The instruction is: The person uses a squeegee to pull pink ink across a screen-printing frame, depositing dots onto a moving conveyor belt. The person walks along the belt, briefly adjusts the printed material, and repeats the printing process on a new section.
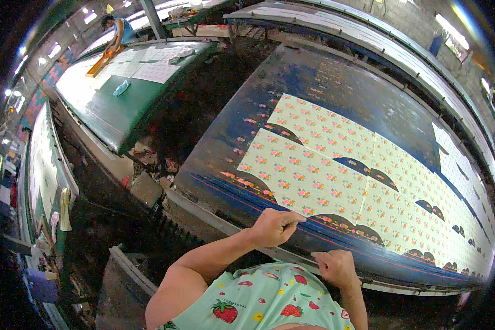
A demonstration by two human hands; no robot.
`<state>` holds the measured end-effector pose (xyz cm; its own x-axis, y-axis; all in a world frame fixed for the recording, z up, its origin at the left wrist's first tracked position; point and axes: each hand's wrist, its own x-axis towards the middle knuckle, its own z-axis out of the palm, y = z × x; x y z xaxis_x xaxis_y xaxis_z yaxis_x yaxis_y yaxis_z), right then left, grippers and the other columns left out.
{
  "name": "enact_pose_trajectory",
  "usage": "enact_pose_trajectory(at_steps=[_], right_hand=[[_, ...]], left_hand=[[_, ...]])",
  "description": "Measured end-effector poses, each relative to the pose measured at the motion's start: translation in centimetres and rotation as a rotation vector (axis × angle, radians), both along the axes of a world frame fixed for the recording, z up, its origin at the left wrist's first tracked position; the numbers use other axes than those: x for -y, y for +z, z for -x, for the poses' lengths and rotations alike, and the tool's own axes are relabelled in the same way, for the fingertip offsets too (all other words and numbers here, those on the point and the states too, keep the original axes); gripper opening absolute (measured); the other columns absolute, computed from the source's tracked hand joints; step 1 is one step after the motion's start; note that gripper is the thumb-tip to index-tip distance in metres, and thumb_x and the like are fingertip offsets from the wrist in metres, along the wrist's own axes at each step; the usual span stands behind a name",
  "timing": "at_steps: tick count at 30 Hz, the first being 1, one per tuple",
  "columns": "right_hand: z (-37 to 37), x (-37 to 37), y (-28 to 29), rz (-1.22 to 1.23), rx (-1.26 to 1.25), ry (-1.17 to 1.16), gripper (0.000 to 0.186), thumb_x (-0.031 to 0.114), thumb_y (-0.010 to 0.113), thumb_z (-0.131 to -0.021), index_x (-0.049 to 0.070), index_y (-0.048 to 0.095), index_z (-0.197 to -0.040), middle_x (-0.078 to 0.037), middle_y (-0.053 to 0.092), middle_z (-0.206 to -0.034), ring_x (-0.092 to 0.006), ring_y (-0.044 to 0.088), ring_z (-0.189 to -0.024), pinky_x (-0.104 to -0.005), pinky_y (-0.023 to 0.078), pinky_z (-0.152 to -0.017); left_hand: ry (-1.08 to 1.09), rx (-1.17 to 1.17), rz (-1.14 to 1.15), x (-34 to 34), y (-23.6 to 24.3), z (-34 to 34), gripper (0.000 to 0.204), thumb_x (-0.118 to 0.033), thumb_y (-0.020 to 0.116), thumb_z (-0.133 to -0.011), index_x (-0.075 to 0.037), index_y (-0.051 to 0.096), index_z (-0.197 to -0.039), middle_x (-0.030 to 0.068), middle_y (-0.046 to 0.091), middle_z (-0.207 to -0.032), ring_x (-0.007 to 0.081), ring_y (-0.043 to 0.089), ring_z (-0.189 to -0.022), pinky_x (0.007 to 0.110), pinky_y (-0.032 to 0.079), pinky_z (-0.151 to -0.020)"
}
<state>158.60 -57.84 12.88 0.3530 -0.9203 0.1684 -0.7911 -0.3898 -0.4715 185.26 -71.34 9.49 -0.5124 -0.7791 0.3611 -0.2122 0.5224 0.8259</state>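
Observation:
Pale yellow fabric pieces (302,172) printed with pink and orange flowers lie flat on a long dark printing table (308,71). Curved cut-outs along their edges let the dark surface show through. My left hand (275,226) is closed in a pinch at the near edge of the fabric, its fingertips on a narrow point between two cut-outs. Nearer to me, my right hand (338,268) is closed with its fingers curled, just over the table's front rim. Whatever its fingers hold, if anything, is hidden.
A green table (143,93) with pale printed sheets stands at the far left; a person (122,33) leans over it with an orange frame (102,62). White cut pieces (451,151) lie on the far right of my table. A metal rail (203,215) follows its near edge.

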Motion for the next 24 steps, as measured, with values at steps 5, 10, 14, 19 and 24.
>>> enact_pose_trajectory(at_steps=[5,10,14,19,24], right_hand=[[2.7,0.6,1.1,0.085,0.036,-0.005,0.018,0.008,0.074,-0.087,0.014,0.084,-0.101,-0.006,0.065,-0.065,-0.0284,0.067,-0.061,-0.0447,0.057,-0.06],[8.3,-2.6,1.7,0.11,-0.016,0.018,0.031,0.008,0.075,-0.082,0.013,0.082,-0.111,-0.005,0.073,-0.081,-0.0267,0.072,-0.073,-0.043,0.059,-0.069],[16.5,-5.4,2.0,0.301,0.015,0.046,0.048,0.008,0.075,-0.079,0.015,0.078,-0.126,-0.007,0.077,-0.105,-0.0299,0.076,-0.09,-0.0433,0.063,-0.078],[26.2,-10.9,3.1,0.381,0.123,0.003,0.052,0.003,0.075,-0.079,0.015,0.076,-0.129,-0.007,0.075,-0.124,-0.0309,0.077,-0.104,-0.045,0.064,-0.085],[34.2,-16.6,3.0,0.362,0.161,-0.086,0.044,0.002,0.076,-0.08,0.014,0.078,-0.122,-0.006,0.076,-0.119,-0.0297,0.076,-0.1,-0.0443,0.063,-0.083]], left_hand=[[-0.06,-0.046,-0.003,-1.5,0.6,4.3,0.027,-0.001,0.074,-0.095,-0.012,0.081,-0.118,0.0114,0.066,-0.068,0.0227,0.063,-0.054,0.036,0.05,-0.054],[-0.15,-0.022,0.076,-3.7,2.7,10.1,0.031,-0.001,0.074,-0.092,-0.013,0.082,-0.119,0.0112,0.066,-0.067,0.0227,0.063,-0.053,0.036,0.05,-0.053],[-0.078,0.075,0.162,-6.9,2.4,16.1,0.032,-0.002,0.074,-0.09,-0.011,0.082,-0.12,0.0122,0.069,-0.07,0.0218,0.064,-0.053,0.036,0.052,-0.054],[-0.002,0.013,0.053,-13.8,2.0,23.8,0.028,0.005,0.072,-0.093,-0.005,0.082,-0.117,0.0087,0.064,-0.067,0.0156,0.06,-0.054,0.032,0.051,-0.054],[-0.05,0.073,0.248,-18.1,4.6,30.6,0.023,0.005,0.073,-0.097,-0.001,0.08,-0.118,0.0096,0.064,-0.076,0.0154,0.06,-0.06,0.03,0.05,-0.057]])
